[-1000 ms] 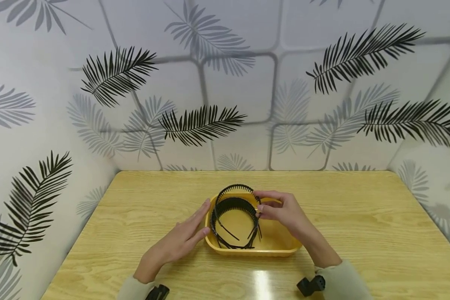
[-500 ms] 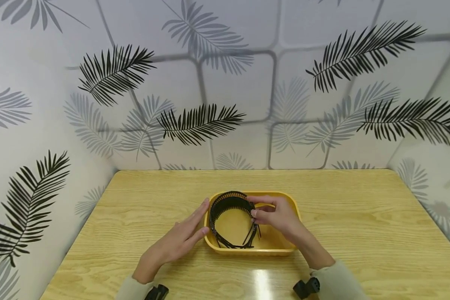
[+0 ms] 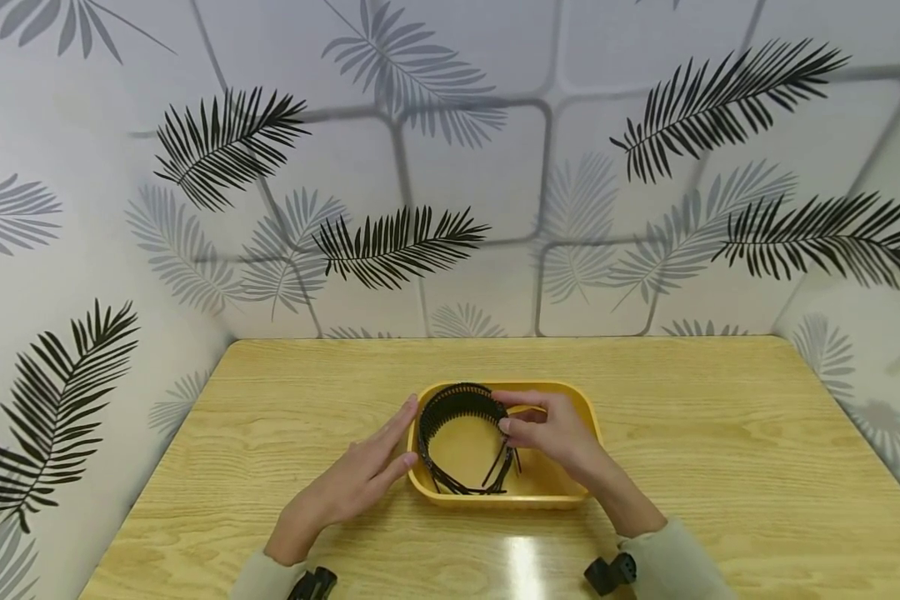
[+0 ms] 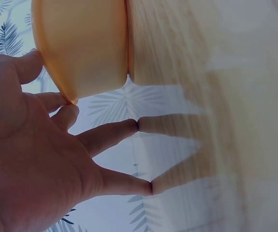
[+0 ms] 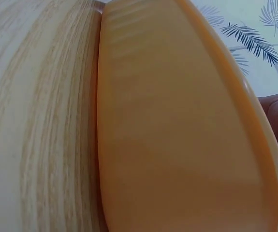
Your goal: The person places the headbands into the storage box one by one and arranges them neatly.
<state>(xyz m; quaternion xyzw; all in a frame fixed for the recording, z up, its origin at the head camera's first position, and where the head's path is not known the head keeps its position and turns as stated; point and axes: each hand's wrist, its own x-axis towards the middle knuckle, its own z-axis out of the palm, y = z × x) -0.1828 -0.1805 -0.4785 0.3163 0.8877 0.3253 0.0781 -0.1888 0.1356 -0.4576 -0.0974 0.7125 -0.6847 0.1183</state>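
Note:
A stack of black toothed headbands stands in the left part of a yellow plastic basin, their thin ends crossing toward the front. My right hand reaches over the basin and pinches the right side of a headband between thumb and fingers. With straight, spread fingers, my left hand touches the basin's left rim. In the left wrist view, that hand has two fingertips on the tabletop and others at the basin's wall. The right wrist view shows mostly the basin's outside, and the grip is hidden behind it.
The basin stands on a wood-grain table. Behind and beside it rises a pale wall covering with leaf prints. A black wrist camera sits by the right sleeve, another by the left sleeve.
My right hand has lowered a headband, raised above the others one second ago, onto the stack in the basin. The left hand has stayed at the rim.

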